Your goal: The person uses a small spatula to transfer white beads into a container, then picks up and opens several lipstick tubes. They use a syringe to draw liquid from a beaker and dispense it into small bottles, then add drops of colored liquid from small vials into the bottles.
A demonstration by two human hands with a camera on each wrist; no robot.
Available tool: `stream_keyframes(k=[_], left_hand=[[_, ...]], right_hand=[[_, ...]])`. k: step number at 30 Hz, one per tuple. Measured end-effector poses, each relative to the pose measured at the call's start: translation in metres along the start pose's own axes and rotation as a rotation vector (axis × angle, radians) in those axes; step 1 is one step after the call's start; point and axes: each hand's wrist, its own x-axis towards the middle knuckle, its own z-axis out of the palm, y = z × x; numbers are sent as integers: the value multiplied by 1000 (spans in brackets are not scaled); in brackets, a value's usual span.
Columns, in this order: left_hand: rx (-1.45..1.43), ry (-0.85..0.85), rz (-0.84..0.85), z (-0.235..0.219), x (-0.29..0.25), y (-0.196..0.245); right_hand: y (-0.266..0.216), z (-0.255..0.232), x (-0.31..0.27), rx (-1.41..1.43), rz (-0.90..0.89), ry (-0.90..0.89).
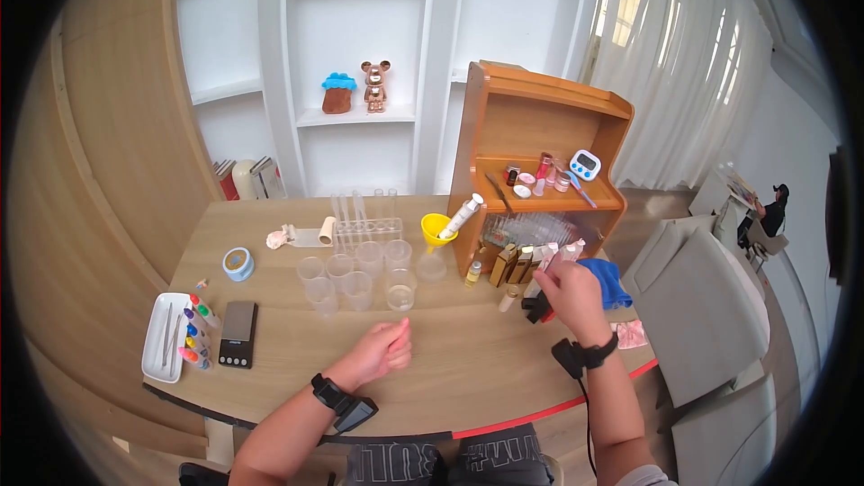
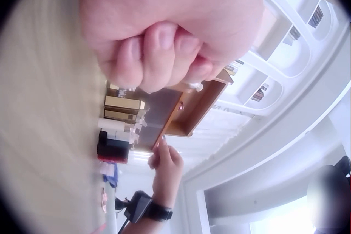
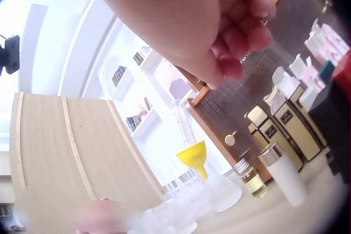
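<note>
Left hand over the near middle of the table, curled into a fist, fingertips tucked against the palm; cannot tell whether resting on the wood. Nearest to it, just beyond on the far side, a clear cup with a little liquid at the bottom, at the near right of a cluster of other clear cups.

Right hand raised in the air at the right, fingers loosely curled, well clear of the tabletop in the left wrist view. Below and beyond it, pink-and-white boxes upright at the right of the table, with gold boxes to their left, a black object on the near side and a blue cloth to the right. To the left of these, a white bottle with a gold cap, and a small glass bottle of yellowish liquid.

Farther left, a yellow funnel in the mouth of a clear flask. Behind the cups, a clear rack of tubes. At the far right, a wooden cabinet with a white timer on its shelf.

At the left, a black scale, bottles with coloured caps, a white tray and a blue round tin.
</note>
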Motion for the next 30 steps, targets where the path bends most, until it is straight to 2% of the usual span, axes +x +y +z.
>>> stream_keyframes(k=[1,4,8,14,18,21,22,23,25,27,30], left_hand=[[-41,5,27,-1,1,-1],[74,28,84,6,-2,6],[94,-15,105,-1,-1,4],[45,-61,93,0,0,1],[66,-50,111,-4,2,0],[168,35,195,5,6,-3],[219,71,225,8,7,-3],[234,22,200,8,8,-5],[264,-76,146,6,8,-8],[360,-101,68,11,5,-2],[398,-52,36,6,5,-2]], right_hand=[[-3,9,8,31,-4,-2],[-4,39,33,8,-75,1],[-2,62,54,-87,-64,-136],[-1,60,57,6,-85,-136],[-24,5,37,322,-53,-169],[-50,-24,16,691,32,-462],[-50,-11,9,835,-54,-548],[-51,10,1,1078,-52,-663],[-49,48,-5,1129,-72,-851],[-47,78,-15,1203,-39,-806],[-54,76,-19,1267,97,-650]])
